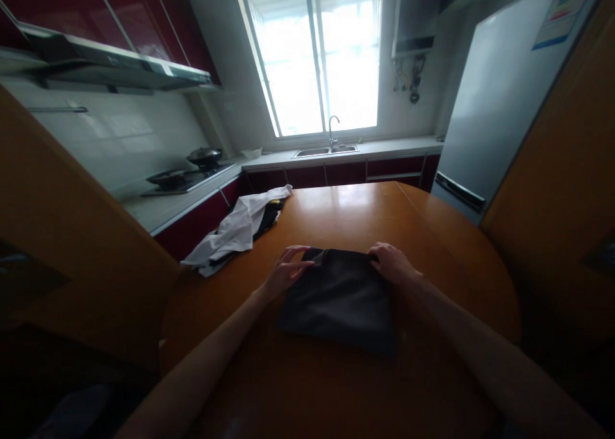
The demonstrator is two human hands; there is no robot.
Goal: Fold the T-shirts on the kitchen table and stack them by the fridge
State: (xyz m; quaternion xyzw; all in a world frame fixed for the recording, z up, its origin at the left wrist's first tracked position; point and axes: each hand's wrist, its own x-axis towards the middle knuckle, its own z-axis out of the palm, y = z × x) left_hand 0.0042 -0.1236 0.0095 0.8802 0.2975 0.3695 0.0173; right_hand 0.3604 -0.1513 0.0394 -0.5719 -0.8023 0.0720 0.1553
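A dark folded cloth (339,298) lies flat on the round wooden table (432,247) in front of me. My left hand (284,273) rests at its far left corner with fingers stretched out on the edge. My right hand (391,263) has its fingers curled over the far right corner of the cloth, gripping the fabric. Both forearms reach in from the bottom of the view.
A heap of white and dark clothes (237,231) lies at the table's left edge. Behind are a counter with a stove and pans (192,170), a sink with tap (329,145) under the window, and a fridge (500,106) at right.
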